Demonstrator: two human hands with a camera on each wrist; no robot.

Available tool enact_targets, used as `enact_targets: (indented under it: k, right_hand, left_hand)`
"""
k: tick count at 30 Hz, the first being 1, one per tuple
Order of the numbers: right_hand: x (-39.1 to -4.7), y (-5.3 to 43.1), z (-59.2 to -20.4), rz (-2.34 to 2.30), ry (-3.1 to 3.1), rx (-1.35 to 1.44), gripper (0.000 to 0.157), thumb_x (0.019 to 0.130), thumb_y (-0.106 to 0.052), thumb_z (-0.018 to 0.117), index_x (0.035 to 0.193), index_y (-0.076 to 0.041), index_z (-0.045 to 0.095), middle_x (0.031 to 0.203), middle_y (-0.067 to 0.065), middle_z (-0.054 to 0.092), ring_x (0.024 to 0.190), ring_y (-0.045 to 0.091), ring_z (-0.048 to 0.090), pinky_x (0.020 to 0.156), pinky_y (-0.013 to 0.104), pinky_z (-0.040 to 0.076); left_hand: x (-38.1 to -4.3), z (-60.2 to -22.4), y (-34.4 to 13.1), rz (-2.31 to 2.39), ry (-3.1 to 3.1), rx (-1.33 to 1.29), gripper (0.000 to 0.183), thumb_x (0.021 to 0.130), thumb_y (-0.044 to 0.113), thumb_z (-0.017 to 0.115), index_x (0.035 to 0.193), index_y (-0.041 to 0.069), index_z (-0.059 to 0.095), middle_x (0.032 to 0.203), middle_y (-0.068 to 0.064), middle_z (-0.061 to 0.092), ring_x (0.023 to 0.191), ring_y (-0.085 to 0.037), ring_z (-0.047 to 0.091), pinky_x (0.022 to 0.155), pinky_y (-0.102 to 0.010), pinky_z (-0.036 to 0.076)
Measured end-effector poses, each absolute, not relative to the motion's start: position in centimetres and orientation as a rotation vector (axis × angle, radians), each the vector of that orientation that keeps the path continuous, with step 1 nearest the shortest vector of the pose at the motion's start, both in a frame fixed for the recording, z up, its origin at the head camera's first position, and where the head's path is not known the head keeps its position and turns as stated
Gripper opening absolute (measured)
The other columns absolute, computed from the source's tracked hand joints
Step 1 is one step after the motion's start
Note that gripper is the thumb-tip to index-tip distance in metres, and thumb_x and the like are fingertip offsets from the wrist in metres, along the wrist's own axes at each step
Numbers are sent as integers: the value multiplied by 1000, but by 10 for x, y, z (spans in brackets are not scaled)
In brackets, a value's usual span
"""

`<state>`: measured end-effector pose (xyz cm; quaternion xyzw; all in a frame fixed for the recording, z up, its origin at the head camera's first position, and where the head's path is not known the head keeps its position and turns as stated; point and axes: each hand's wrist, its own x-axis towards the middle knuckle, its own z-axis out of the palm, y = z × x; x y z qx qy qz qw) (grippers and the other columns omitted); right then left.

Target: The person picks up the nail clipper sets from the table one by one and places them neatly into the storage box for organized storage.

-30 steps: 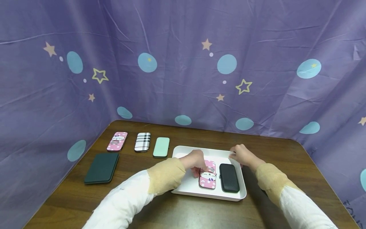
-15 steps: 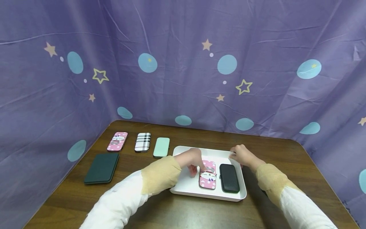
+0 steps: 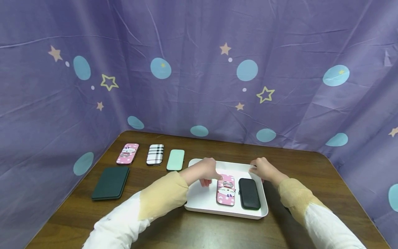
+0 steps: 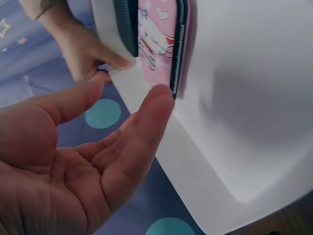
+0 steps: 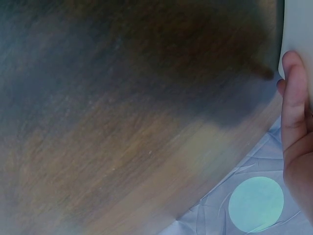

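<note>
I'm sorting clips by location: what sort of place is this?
Probably a makeshift indoor recording corner: a patterned purple curtain hangs behind a wooden table bearing a white tray.

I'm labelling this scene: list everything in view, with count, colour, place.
Curtain: 1, purple, background
Table: 1, brown, foreground
Tray: 1, white, mid-table
Black case: 1, black, tray's right
Tray's cartoon case: 1, pink, beside the black case
Plain case: 1, mint green, left of tray
Checked case: 1, white and dark, left of plain case
Loose cartoon case: 1, pink, left of checked case
Square case: 1, dark green, nearer than loose cartoon case
Left hand: 1, bare, over tray, holding nothing
Right hand: 1, bare, gripping tray's far right corner
Sleeves: 2, white, tan cuffs, both arms
</note>
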<state>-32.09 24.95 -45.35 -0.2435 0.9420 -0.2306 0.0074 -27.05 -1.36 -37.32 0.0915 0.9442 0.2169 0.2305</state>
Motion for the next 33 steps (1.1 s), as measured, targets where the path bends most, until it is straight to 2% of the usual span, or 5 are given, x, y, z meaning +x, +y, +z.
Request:
enact_targets:
  k: [9,16,21,25,33]
  right_hand:
    - [-319,249,-451,-715,2939,-765,20,84,-2,66,68,-5,56,62,6,59,32,6,48,33,22,42]
    - [-318,247,-450,-704,2954,-756,21,83,-2,67,66,-6,56,59,5,58,31,5,47,33,22,42]
    - [-319,246,-450,-691,2956,-737,19,84,-2,67,68,-6,58,64,6,61,32,5,48,33,22,42]
    - [-319,247,-451,-706,2948,-732,18,84,-2,67,69,-6,58,64,6,61,32,6,48,32,23,42]
    - [-319,247,-450,-699,2966,-737,16,83,-3,68,69,-5,59,63,7,61,31,5,48,32,22,42]
  left_hand:
    - [-259,-364,-31,668,2698,394,30,86,35,69,73,8,62,63,-5,63,59,-21,66,50,-29,53]
    - [-254,-368,-43,646,2783,627,26,87,36,66,76,12,64,65,5,57,60,-10,51,53,-23,41]
    - [-248,-370,-52,681,2804,788,22,89,31,65,89,9,66,76,3,62,71,-10,56,65,-25,46]
    - [-243,-371,-58,734,2818,841,27,89,28,65,105,6,64,93,-5,67,87,-17,62,74,-29,49]
    - [-235,-375,-74,840,2920,896,31,89,27,65,113,6,61,108,-9,66,98,-23,62,82,-36,50]
